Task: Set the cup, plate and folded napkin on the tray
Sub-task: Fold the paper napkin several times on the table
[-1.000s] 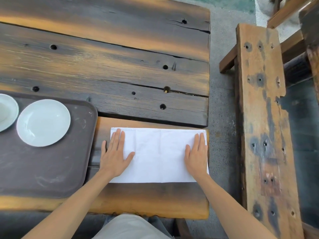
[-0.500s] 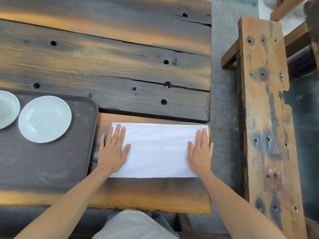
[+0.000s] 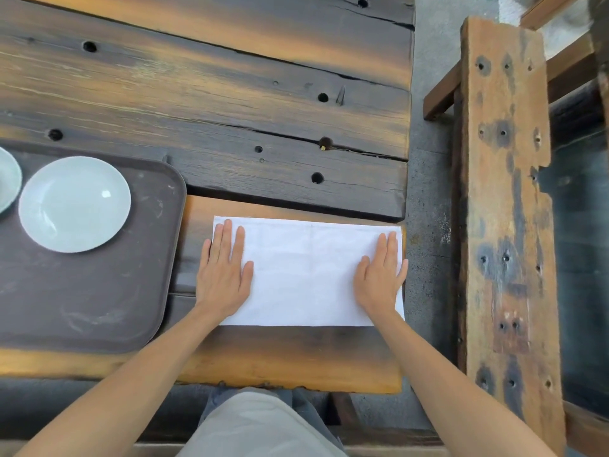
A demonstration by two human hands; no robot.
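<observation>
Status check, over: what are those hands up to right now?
Left hand, right hand flat on napkin. Napkin on table, off tray. Plate on tray. Nothing blocking.

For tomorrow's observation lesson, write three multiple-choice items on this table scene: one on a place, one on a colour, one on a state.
1. Where does the napkin lie?
A on the tray
B on the table, right of the tray
C on the bench

2. What colour is the tray?
A dark brown
B white
C red

3. How do the hands lie?
A in fists
B flat on the napkin
C gripping the plate

Key: B, it lies on bare wood beside the tray; A, its surface is dark brown; B, the left hand and right hand lie straight-fingered on it.
</observation>
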